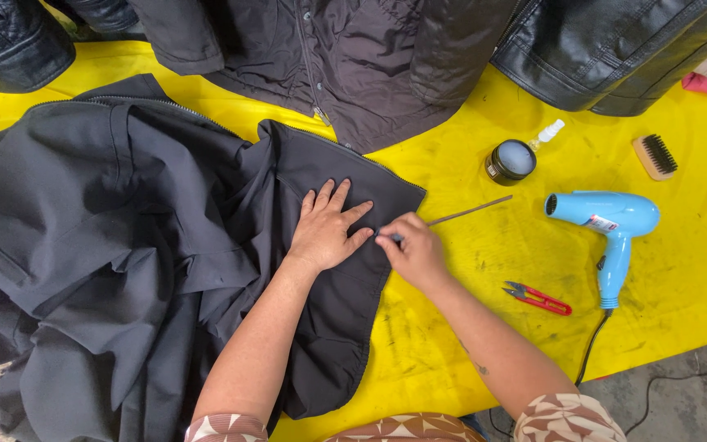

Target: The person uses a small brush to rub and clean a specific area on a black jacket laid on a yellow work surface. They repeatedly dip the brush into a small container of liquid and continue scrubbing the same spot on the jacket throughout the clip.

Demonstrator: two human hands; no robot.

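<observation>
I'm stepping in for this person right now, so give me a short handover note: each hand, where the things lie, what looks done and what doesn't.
Left hand: flat, fingers spread, pressing the dark grey jacket near its zipper edge.
Right hand: pinching a thin stick at that edge; the stick's far end rests on the yellow table cover.
Nearby, untouched: small round jar, small dropper bottle, brush, blue hair dryer, red snips.
Done: jacket spread flat.
Left: the work at the edge is in progress; its result is too small to tell.
</observation>
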